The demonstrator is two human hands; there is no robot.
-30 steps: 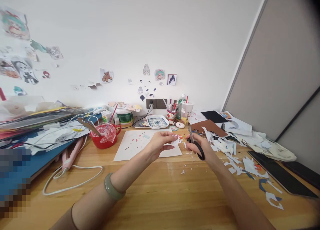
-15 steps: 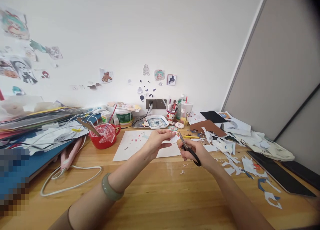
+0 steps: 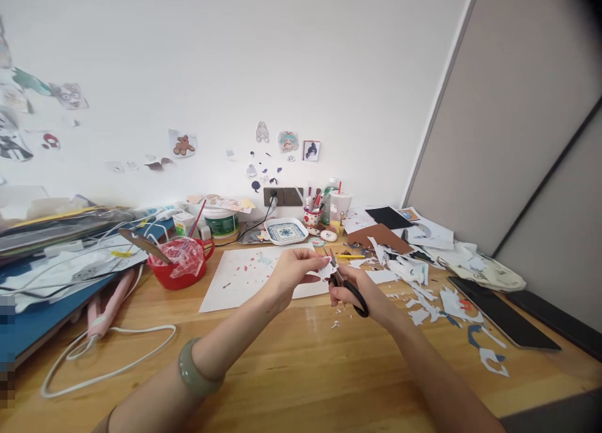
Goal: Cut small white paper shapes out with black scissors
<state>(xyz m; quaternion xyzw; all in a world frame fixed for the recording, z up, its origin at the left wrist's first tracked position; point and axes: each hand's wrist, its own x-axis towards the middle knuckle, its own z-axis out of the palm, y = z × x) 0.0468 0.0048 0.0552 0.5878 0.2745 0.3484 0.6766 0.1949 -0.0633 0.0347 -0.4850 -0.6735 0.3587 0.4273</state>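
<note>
Between the thumb and fingers of my left hand is a small white piece of paper, held above the table. My right hand grips black-handled scissors, their blades pointing up and to the left against the paper's right edge. The blades look parted, though the paper and fingers partly cover them. Under my left hand lies a white sheet scattered with tiny pink, red and pale blue cut bits. A few white snippets rest on the wood below the scissors.
A red bowl with crumpled plastic and a pink corded tool stand left. At the back are a patterned square dish, a brush cup and a lidded drink cup. Paper scraps and a black board lie right.
The view has swung to the right. The white piece of paper has been turned and now shows more of its face, and the scissor blades have come up against its edge.
</note>
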